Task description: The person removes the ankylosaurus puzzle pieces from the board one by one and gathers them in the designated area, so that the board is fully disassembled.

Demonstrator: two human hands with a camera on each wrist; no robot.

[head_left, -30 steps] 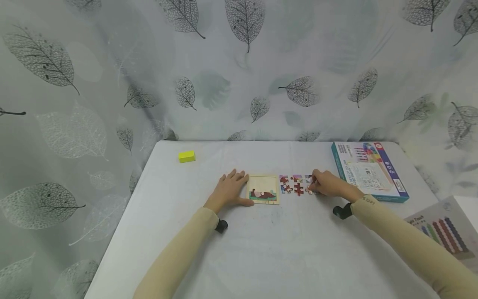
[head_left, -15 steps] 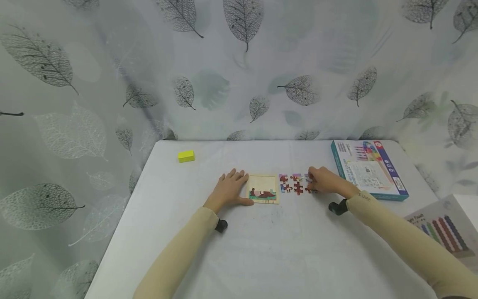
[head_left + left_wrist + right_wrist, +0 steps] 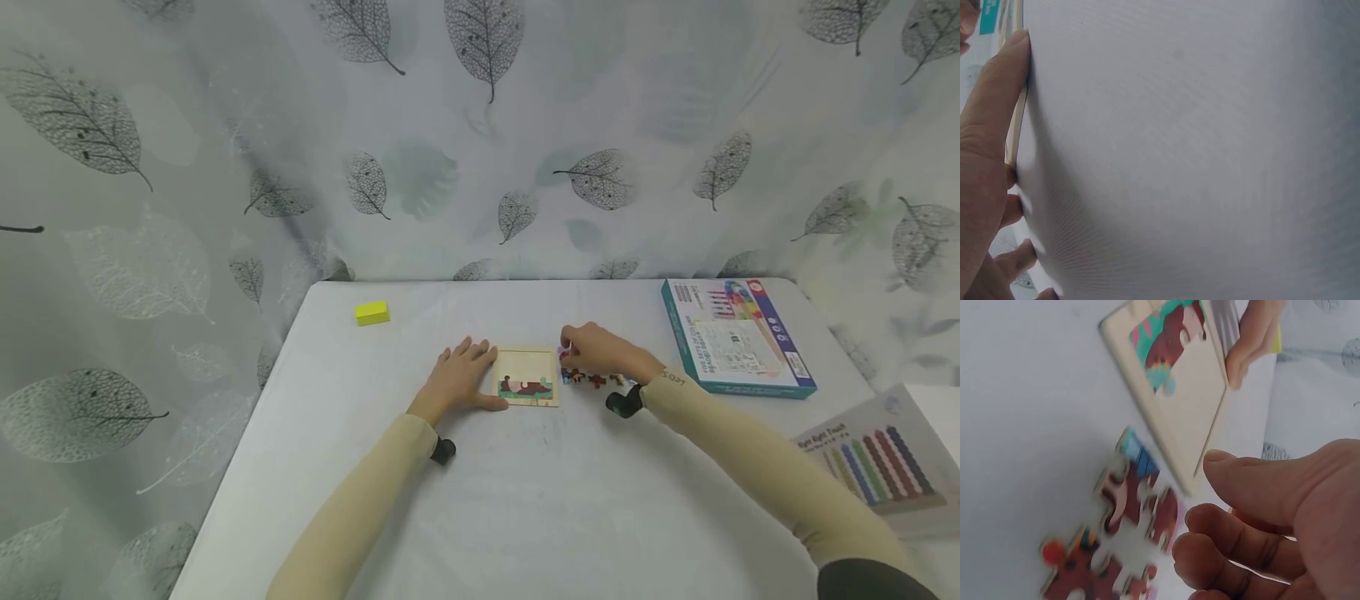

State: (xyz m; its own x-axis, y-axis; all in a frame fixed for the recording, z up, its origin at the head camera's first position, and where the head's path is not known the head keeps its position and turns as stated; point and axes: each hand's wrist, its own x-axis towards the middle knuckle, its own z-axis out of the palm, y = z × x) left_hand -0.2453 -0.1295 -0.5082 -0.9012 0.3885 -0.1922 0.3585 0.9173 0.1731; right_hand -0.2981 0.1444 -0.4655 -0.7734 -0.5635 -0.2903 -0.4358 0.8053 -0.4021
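A white table [image 3: 525, 500] is stretching before a person, with a second box [image 3: 873, 467] picturing colored bars showing at far right and a teal-edged box [image 3: 738, 337] lying at its far right corner. The left hand [image 3: 459, 379] is spreading its fingers wide; the right hand [image 3: 603, 350] is hovering, fingers curving, a narrow gap showing beside the thumb. Between them, near the table's middle, a wooden puzzle tray [image 3: 525, 364] is lying flat, touching the left hand. Farther off at left, a yellow block [image 3: 372, 313] is sitting. Fitted pieces [image 3: 525, 389] are covering the tray's near part; loose pieces [image 3: 1124, 499] are lying just beside it, under the right hand.
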